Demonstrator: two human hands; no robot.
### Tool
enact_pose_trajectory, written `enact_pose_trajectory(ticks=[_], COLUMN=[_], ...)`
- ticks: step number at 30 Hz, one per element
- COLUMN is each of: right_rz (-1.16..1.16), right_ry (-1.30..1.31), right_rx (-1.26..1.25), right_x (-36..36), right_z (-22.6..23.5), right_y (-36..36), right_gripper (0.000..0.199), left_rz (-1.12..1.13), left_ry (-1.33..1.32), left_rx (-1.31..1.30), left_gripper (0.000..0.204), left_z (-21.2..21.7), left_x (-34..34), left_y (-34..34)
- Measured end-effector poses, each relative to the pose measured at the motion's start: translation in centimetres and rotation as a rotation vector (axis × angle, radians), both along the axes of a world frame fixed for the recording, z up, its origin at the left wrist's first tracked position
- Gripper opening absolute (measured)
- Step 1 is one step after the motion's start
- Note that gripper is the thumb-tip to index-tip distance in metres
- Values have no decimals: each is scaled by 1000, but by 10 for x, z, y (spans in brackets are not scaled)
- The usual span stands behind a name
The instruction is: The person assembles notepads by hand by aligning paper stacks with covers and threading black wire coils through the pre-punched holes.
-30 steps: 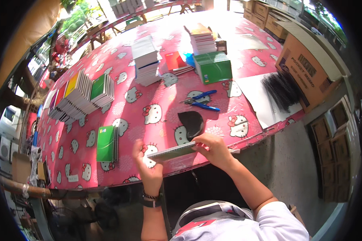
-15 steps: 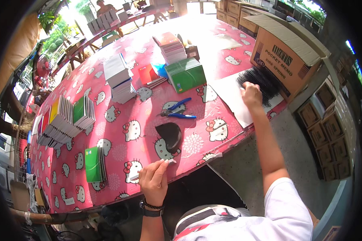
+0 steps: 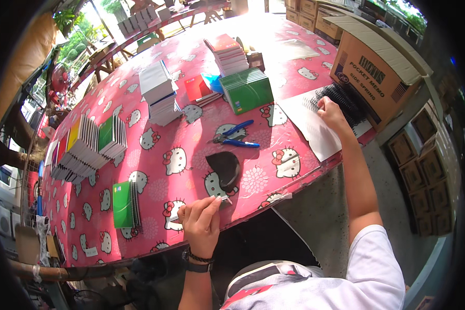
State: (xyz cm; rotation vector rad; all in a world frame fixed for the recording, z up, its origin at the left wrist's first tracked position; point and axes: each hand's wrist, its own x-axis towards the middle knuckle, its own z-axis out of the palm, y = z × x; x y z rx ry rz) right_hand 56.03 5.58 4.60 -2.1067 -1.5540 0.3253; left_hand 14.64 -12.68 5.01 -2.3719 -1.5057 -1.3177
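My left hand [image 3: 200, 221] is closed in a pinch at the table's near edge. A thin, pale, stick-like thing [image 3: 224, 199] pokes out past its fingertips; its kind is not clear. Just beyond lies a black, curved, cup-like piece [image 3: 225, 169], and farther on blue-handled pliers [image 3: 237, 135]. At the right, my right hand [image 3: 332, 112] has its fingers curled together at the near side of a heap of black spiral binding wires [image 3: 346, 101]. These lie on a white sheet [image 3: 315, 132]. Whatever those fingers grip is too small to make out.
An open cardboard box [image 3: 374, 77] stands behind the wires. Green spiral notebooks [image 3: 247, 92], a white paper stack [image 3: 157, 93], a red-topped stack [image 3: 225, 51] and further notebooks [image 3: 82, 150] cover parts of the pink table. One small green stack [image 3: 124, 205] lies near the left front edge.
The whole view has shifted slightly. My right hand stays at the wires, its fingers a little differently placed. My left hand keeps its pinch, with more of the pale thing's tip showing.
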Motion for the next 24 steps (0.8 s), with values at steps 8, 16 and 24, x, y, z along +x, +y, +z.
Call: enact_pose_trajectory(ticks=[8, 16, 24], right_rz=[-76, 577, 684], right_ry=[-124, 475, 489], right_rx=[229, -8, 444], right_x=[-17, -160, -261], right_z=[14, 41, -45], right_y=[-8, -103, -154], right_gripper=[26, 37, 35], left_rz=[-8, 31, 71], left_ry=[-24, -30, -10], left_rx=[-13, -17, 42], left_gripper=[27, 30, 30], left_z=[1, -6, -7], left_x=[-1, -8, 8], left_y=[0, 0, 4])
